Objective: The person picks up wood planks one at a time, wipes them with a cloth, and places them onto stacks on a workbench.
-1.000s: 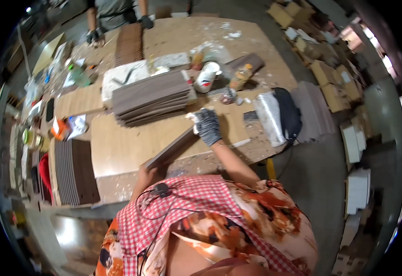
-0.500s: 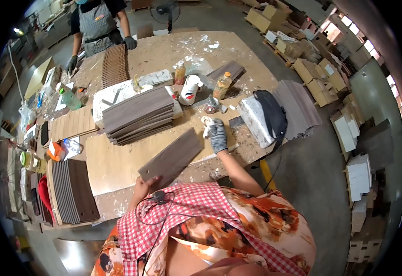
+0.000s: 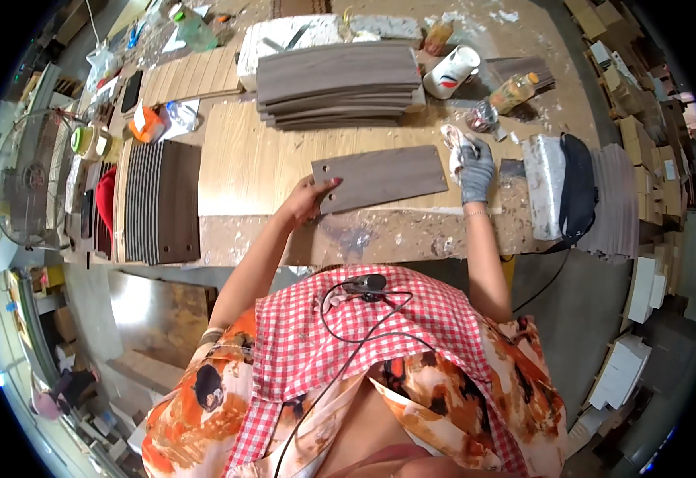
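Observation:
My bare left hand (image 3: 310, 199) grips a flat grey-brown wood-grain board (image 3: 388, 179) by its left end, where two round holes show. The board is tilted a little, its right end reaching toward my other hand. On my right hand (image 3: 476, 169) is a grey knit glove, and its fingers are closed on a crumpled white rag (image 3: 453, 149) just beyond the board's right end. Beneath the board lies a pale wood-grain sheet (image 3: 240, 171). Behind it rises a stack of similar boards (image 3: 336, 76).
At left, more drilled boards (image 3: 161, 203) stand in a row near a caged fan (image 3: 33, 179). A white can (image 3: 451, 72), an orange-tinted bottle (image 3: 513, 93) and a small jar (image 3: 482, 117) stand at back right. A black bag (image 3: 577, 191) rests on a wrapped block (image 3: 542, 187) at right.
My view has swung left and down, so the co-worker is almost out of sight. The board has turned from a steep slant to nearly level. The rag stays in my gloved hand.

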Demonstrator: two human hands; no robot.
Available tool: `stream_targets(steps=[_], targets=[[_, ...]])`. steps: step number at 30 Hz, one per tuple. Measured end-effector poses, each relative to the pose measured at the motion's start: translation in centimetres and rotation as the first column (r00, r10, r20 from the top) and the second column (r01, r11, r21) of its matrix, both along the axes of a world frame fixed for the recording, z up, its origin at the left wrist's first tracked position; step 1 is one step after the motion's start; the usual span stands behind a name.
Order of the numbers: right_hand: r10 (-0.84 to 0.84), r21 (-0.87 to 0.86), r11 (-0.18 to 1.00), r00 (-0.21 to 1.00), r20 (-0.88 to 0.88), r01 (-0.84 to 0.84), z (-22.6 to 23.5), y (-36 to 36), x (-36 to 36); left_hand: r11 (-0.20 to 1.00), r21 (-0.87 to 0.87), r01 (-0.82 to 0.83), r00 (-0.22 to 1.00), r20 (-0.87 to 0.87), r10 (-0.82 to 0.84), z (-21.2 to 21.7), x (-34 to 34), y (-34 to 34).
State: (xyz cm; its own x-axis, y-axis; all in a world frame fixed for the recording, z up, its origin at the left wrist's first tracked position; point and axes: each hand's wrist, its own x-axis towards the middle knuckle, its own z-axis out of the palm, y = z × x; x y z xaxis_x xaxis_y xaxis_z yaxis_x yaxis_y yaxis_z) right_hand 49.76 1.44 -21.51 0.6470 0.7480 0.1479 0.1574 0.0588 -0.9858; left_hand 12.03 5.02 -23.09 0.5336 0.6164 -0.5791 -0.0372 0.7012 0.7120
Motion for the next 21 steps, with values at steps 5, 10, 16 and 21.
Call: stream_targets(steps=[5,10,16,21], targets=[[0.203,-0.142,0.976,0.933,0.298,-0.167,-6.4,2.0,-4.6,0.954,-0.245,-0.172,0.936,0.263,0.236,-2.5,0.3,0.6],[0.422,-0.366,0.906,0.472,0.774,-0.211,-8.4,0.2,-15.9,0.96,-0.228,-0.162,0.957,0.201,0.21,-1.9,0.5,0.6],[0.446,-0.383,0.789,0.02,0.895,-0.48,-3.5,-4.2,-22.2,0.957,-0.265,-0.116,0.968,0.185,0.169,-2.9,-0.1,0.8],[0.649,-0.765,0.528,-0.407,0.643,-0.368,0.7,-4.2,-21.1,0.951,-0.272,-0.15,0.944,0.246,0.219,-2.3,0.2,0.6]])
